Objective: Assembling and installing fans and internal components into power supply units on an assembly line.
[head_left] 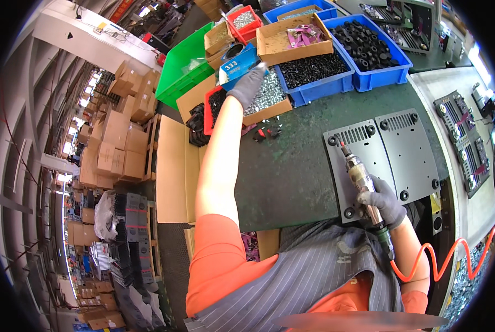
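Note:
My left hand (pixel 248 87) in a grey glove reaches far forward over a cardboard box of silver screws (pixel 271 94), beside a blue carton (pixel 240 65). Its fingers point away from me; I cannot make out whether they hold anything. My right hand (pixel 384 203), gloved too, is wrapped round a pneumatic screwdriver (pixel 360 176) with a red-tipped end pointing up and left. Under the screwdriver lie two grey metal plates, a left plate (pixel 363 160) and a right plate (pixel 410 157), side by side with slots and round black feet at their corners.
Blue bins hold black screws (pixel 316 69) and black rubber parts (pixel 363 44). A cardboard tray (pixel 294 44) holds purple pieces. A green bin (pixel 184 63) stands at the left. An orange coiled hose (pixel 441 271) runs right. Small red-and-black parts (pixel 265 134) lie on the green tabletop (pixel 286 177).

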`<state>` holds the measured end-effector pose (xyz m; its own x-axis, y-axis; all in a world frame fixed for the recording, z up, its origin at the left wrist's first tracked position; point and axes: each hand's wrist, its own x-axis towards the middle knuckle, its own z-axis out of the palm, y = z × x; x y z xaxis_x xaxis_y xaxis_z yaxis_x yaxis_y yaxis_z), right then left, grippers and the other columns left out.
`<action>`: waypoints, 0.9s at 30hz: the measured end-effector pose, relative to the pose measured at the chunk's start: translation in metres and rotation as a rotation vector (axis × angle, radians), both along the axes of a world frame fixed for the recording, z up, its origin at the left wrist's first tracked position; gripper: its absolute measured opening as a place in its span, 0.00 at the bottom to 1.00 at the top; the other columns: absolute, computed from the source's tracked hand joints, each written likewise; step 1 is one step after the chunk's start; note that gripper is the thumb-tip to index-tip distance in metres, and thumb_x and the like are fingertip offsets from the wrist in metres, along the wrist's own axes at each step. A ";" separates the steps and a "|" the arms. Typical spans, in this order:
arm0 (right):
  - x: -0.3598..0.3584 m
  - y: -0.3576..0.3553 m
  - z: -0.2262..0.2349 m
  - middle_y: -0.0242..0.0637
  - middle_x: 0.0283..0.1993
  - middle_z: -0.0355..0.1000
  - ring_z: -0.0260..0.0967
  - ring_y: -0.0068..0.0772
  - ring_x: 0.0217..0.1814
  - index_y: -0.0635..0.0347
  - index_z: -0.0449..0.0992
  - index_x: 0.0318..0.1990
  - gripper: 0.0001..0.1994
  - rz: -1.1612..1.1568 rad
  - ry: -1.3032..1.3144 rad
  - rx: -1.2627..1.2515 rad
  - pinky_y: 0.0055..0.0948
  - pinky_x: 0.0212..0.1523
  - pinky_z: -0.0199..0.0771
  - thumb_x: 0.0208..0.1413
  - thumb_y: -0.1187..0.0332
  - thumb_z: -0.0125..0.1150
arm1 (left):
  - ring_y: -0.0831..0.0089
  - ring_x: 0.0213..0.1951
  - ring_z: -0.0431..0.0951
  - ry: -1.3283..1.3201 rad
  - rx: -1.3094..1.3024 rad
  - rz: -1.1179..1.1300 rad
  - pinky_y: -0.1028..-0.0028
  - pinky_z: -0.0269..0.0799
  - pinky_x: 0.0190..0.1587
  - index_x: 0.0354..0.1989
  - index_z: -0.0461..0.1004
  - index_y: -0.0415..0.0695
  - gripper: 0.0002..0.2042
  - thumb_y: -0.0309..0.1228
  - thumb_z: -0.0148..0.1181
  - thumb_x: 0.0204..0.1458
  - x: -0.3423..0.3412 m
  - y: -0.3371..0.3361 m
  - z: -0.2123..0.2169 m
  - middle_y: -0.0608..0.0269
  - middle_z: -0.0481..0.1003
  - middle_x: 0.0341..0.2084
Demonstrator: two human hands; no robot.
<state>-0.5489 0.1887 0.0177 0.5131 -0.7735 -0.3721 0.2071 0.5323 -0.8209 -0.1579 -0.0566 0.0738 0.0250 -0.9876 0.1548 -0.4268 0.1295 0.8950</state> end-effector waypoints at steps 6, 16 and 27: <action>-0.005 -0.002 0.004 0.37 0.33 0.71 0.70 0.28 0.23 0.69 0.66 0.54 0.30 0.000 -0.012 -0.019 0.25 0.26 0.74 0.42 0.66 0.67 | 0.69 0.37 0.80 0.409 0.161 0.100 0.68 0.80 0.43 0.56 0.69 0.38 0.24 0.16 0.45 0.47 0.048 0.000 0.008 0.53 0.78 0.45; -0.002 -0.002 0.004 0.35 0.29 0.70 0.70 0.26 0.24 0.69 0.67 0.53 0.34 -0.070 -0.018 0.020 0.24 0.25 0.73 0.37 0.61 0.69 | 0.54 0.56 0.75 -1.018 0.479 0.206 0.63 0.69 0.59 0.59 0.73 0.47 0.25 0.45 0.61 0.56 0.130 0.052 -0.031 0.49 0.75 0.55; -0.002 -0.002 0.006 0.36 0.30 0.71 0.70 0.27 0.23 0.70 0.67 0.53 0.32 -0.063 -0.030 0.048 0.24 0.24 0.73 0.38 0.63 0.68 | 0.55 0.49 0.79 -0.873 0.154 0.585 0.63 0.73 0.53 0.51 0.79 0.50 0.16 0.40 0.58 0.58 0.112 0.066 -0.047 0.51 0.79 0.46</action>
